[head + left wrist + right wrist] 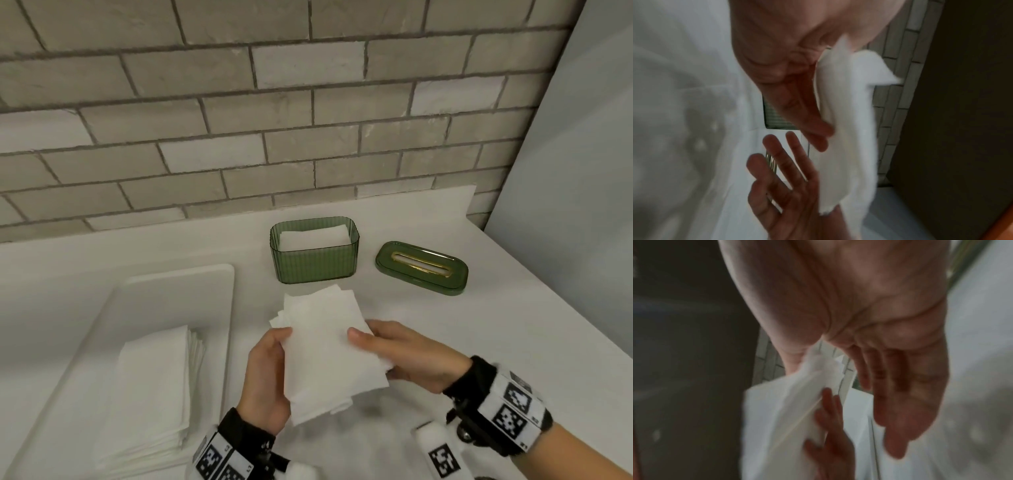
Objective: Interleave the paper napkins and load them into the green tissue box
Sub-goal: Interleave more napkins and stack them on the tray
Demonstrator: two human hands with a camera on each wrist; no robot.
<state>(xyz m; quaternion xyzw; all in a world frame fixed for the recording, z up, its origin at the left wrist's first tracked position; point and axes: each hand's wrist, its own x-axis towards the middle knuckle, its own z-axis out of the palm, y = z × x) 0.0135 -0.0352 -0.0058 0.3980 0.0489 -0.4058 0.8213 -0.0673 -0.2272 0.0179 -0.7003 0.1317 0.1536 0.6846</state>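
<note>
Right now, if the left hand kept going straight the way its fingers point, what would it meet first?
The left hand holds the napkin bundle and points up-table toward the green tissue box. Nothing lies between, so the box's near wall would probably come first, though depth is unclear.

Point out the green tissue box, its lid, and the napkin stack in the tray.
green tissue box (315, 265), head view, ribbed front wall.
lid (387, 262), head view, green rim left of slot.
napkin stack (154, 383), head view, top sheet.
</note>
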